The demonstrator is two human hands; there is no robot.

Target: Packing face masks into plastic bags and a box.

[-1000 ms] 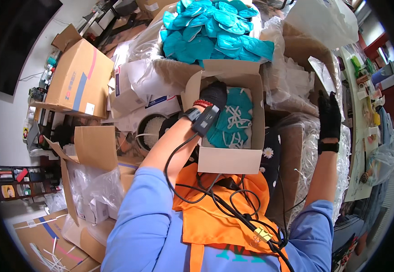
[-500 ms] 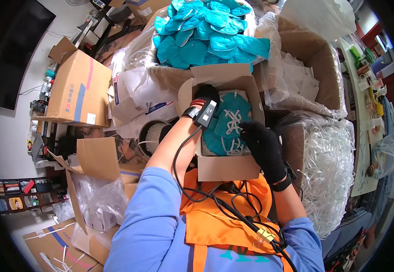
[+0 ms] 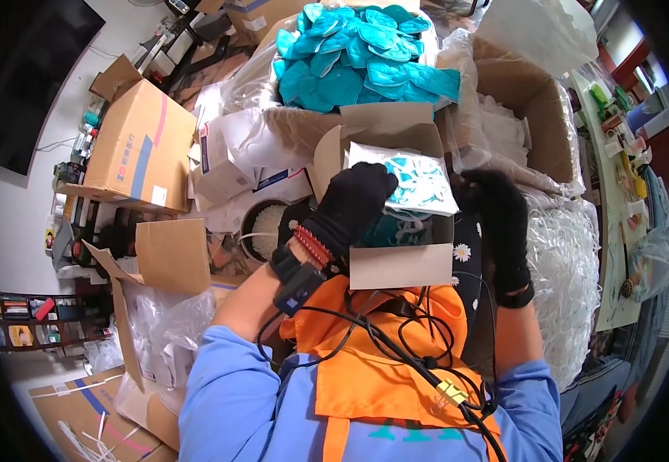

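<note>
My left hand (image 3: 356, 199), in a black glove, grips the left edge of a flat white-bordered sheet (image 3: 415, 202) with a teal-and-white pattern. The sheet lies tilted over an open carton (image 3: 400, 266) on my lap. Below it, teal face masks (image 3: 396, 229) with white straps show partly inside the carton; the rest are covered. My right hand (image 3: 498, 202), also black-gloved, hovers by the carton's right side near the sheet. Its fingers are curled, and whatever they might hold is hidden.
Beyond the carton is a lined box heaped with teal mask pieces (image 3: 350, 58). At right stand an open brown box (image 3: 515, 65) and a bag of white straps (image 3: 558, 285). A bucket (image 3: 246, 223) of white bits and brown cartons (image 3: 138, 142) are at left. Cables (image 3: 396, 350) cross my apron.
My left hand has come out of the carton, and the patterned sheet now lies over the masks. My right hand has moved right and away, beside the carton.
</note>
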